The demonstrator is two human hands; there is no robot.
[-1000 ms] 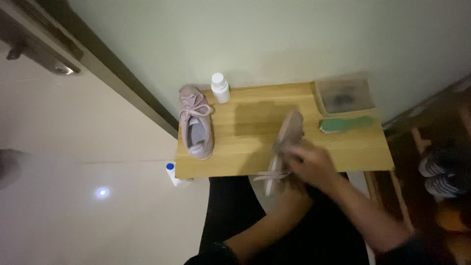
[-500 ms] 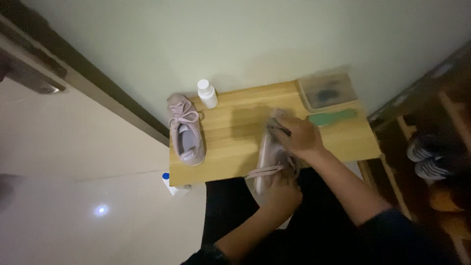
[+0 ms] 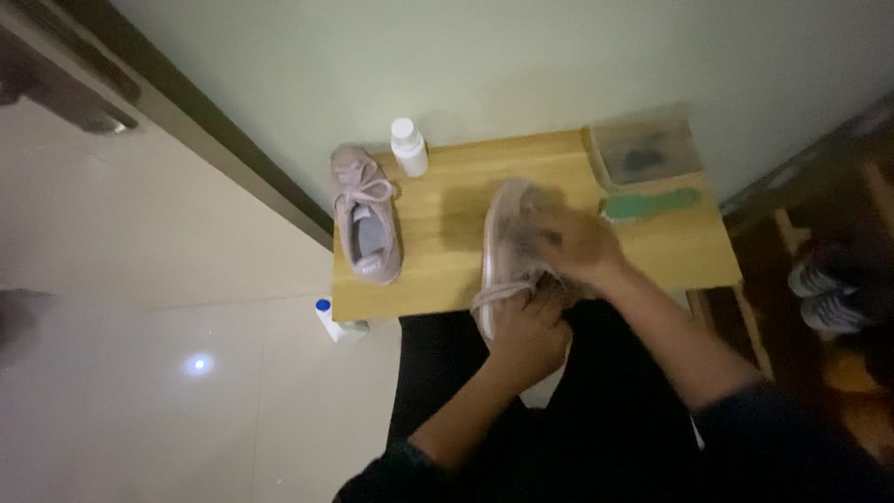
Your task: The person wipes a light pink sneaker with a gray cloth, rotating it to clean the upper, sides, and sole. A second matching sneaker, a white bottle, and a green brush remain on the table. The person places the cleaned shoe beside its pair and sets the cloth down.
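Wooden table (image 3: 670, 251) — pink shoe (image 3: 507, 237) gripped between hands: left hand (image 3: 526, 335) at heel, right hand (image 3: 582, 247) over upper.

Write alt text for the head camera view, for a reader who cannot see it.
A person's left hand and right hand hold a pale pink shoe over a small wooden table. The matching shoe, a white bottle, a green brush and a clear tray lie on it.
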